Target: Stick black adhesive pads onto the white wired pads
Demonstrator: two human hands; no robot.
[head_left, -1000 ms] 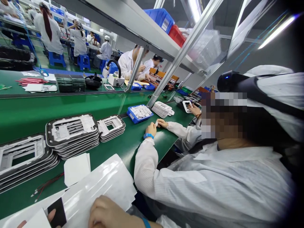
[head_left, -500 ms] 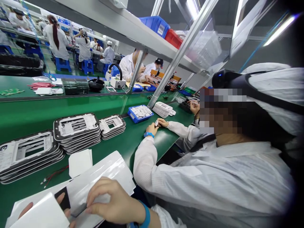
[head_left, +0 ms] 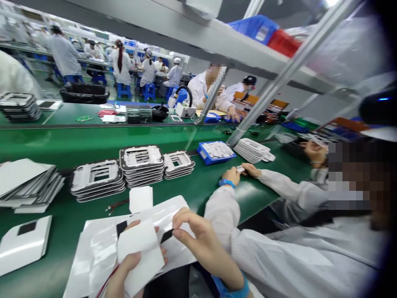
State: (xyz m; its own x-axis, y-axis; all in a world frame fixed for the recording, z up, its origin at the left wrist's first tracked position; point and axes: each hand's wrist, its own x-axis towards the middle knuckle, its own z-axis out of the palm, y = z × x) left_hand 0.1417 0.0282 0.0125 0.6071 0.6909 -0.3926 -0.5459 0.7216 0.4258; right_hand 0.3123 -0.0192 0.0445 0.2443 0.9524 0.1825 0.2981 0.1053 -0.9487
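Observation:
My left hand (head_left: 125, 267) grips a white card-like piece (head_left: 142, 248), thumb on top and fingertips showing around its far edges. Just to the right, my right hand (head_left: 201, 238) pinches a thin black strip (head_left: 168, 236) between thumb and forefinger. Whether the strip is joined to the white piece I cannot tell. Beneath both hands lie glossy white sheets (head_left: 96, 252), one with a black patch (head_left: 123, 225) at its upper part. A small stack of white cards (head_left: 141, 199) sits just beyond, beside thin red and black wires (head_left: 118, 204).
Stacked frames (head_left: 142, 159) stand along the bench's back. White panels (head_left: 25, 184) are piled at left, above a sheet with a black square (head_left: 27, 244). A blue bin of white parts (head_left: 216, 152) is farther right. A co-worker's sleeved arm (head_left: 221, 211) lies close to my right hand.
The view has swung left, so the bench items sit farther right and the left-hand panels show. My left hand and the white piece have come fully into view; my right hand still pinches the strip.

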